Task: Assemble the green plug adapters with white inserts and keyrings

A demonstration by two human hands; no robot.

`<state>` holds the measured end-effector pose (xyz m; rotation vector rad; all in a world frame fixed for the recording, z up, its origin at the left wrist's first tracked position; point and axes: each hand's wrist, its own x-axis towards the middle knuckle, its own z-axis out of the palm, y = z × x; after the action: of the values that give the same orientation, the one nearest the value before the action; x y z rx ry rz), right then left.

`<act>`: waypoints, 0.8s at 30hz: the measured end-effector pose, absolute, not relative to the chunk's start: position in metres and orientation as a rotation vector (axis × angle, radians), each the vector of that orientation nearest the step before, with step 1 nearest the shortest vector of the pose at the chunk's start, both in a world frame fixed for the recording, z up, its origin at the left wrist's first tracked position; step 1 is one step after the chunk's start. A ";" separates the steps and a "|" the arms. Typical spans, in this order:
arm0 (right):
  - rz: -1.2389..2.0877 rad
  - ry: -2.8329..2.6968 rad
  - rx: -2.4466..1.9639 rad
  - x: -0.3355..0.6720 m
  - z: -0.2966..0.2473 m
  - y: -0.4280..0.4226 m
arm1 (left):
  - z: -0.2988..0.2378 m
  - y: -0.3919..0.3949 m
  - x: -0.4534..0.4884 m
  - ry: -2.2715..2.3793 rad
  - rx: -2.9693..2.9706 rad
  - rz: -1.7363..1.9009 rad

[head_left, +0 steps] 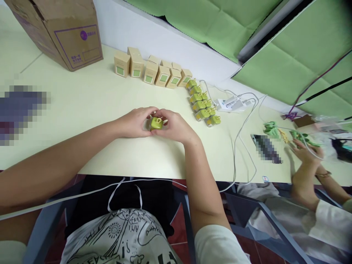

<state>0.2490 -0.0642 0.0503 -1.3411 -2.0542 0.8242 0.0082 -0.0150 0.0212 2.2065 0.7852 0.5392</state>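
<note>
A small green and yellow gadget with a loop point(156, 123) rests on the pale table point(90, 110) between both my hands. My left hand point(136, 122) curls round its left side, fingers closed on it. My right hand point(173, 125) grips its right side, fingertips pinched over the top. Further back and to the right lie several matching green gadgets point(202, 105) in two rows. Behind them, a row of several small tan boxes with green labels point(154, 72) stands upright.
A large cardboard box point(59, 29) sits at the back left. A white power strip with cables point(233, 104) lies at the right. Another person's hand point(305, 152) works with green parts at the far right. Green cloth hangs behind.
</note>
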 end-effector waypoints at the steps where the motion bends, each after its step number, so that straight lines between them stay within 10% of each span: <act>1: 0.815 -2.062 -1.342 0.247 0.050 -0.064 | 0.021 -0.015 0.007 0.782 2.222 0.536; 24: 0.209 -1.160 -2.716 0.359 0.076 -0.072 | 0.017 -0.011 0.000 0.875 2.263 0.411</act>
<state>0.3587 -0.0725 0.0761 -2.7164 -1.1598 0.2088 -0.0004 -0.0111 0.0175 2.2627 0.8749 0.4107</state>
